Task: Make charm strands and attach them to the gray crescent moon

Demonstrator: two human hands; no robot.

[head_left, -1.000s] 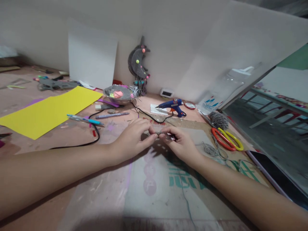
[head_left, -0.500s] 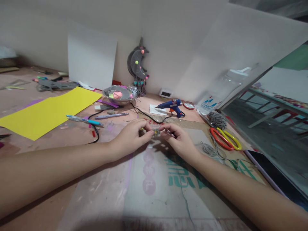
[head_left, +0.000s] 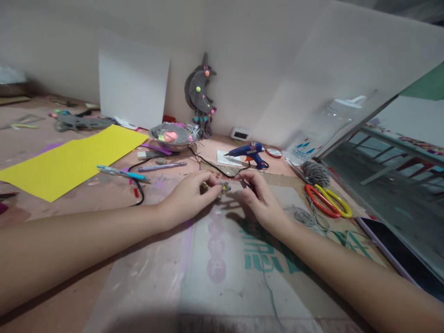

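My left hand (head_left: 194, 194) is closed in a pinch on a small grey craft piece with yellow spots (head_left: 225, 187), whose end sticks out past the fingertips. Its exact kind is too small to make out, and part of it is hidden in the fingers. Just to the right, apart from the piece, my right hand (head_left: 255, 199) has its fingers curled around a thin dark object (head_left: 245, 184), mostly hidden. Both hands are held above a plastic-covered cardboard sheet (head_left: 222, 296). Behind them a blue glue gun (head_left: 249, 151) rests by a white card.
Yellow paper (head_left: 69, 162), pens (head_left: 123, 173) and a bowl of pompoms (head_left: 173, 143) lie left. To the right are scissors (head_left: 322, 202), grey yarn (head_left: 315, 173), a phone (head_left: 398, 254) and a water bottle (head_left: 322, 125). A grey moon ornament (head_left: 200, 95) leans against the wall.
My right hand has drawn back slightly to the right, so its fingertips no longer meet the small piece. My left hand still holds that piece, with more of it showing.
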